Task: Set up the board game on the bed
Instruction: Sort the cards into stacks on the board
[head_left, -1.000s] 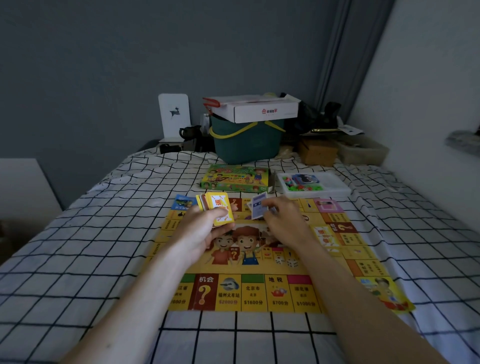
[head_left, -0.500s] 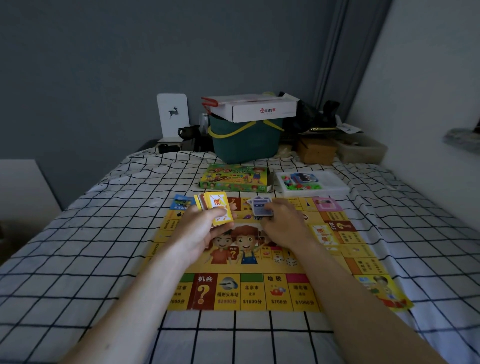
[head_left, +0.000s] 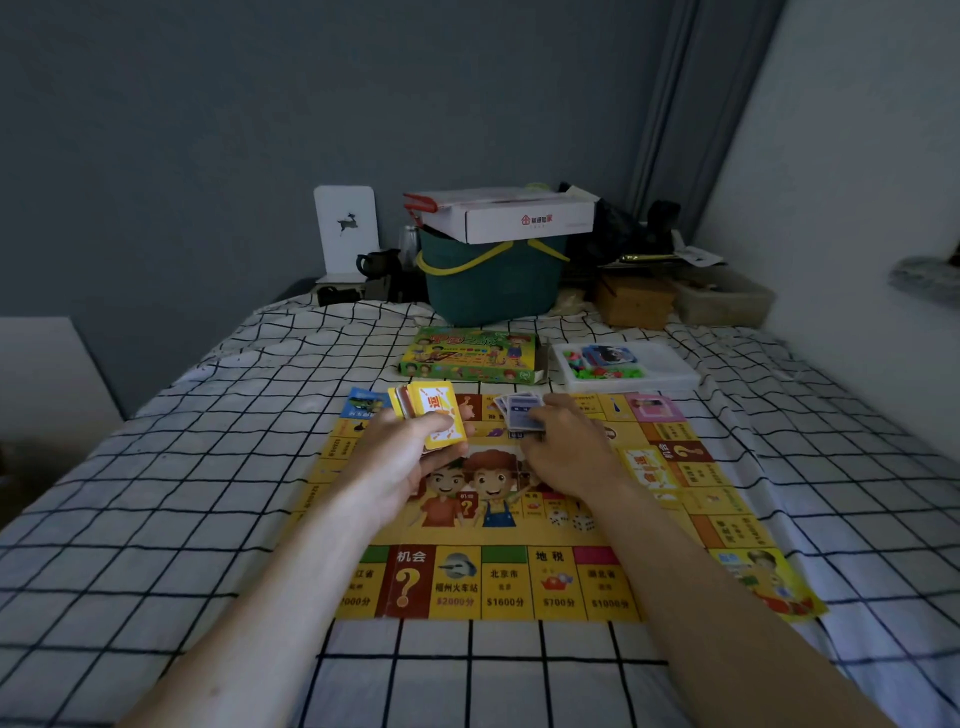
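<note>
Head view: yellow game board (head_left: 519, 582) flat on the checked bed (head_left: 156, 493), near its middle. One left hand (head_left: 410, 457) gripping a yellow card stack (head_left: 434, 415); one right hand (head_left: 566, 447) by the board's far edge, fingers curled on small bluish cards (head_left: 522, 413), print unreadable. Two dice (head_left: 571, 519) on the board. One game box (head_left: 470, 356) and one tray (head_left: 623, 366) beyond the far edge.
</note>
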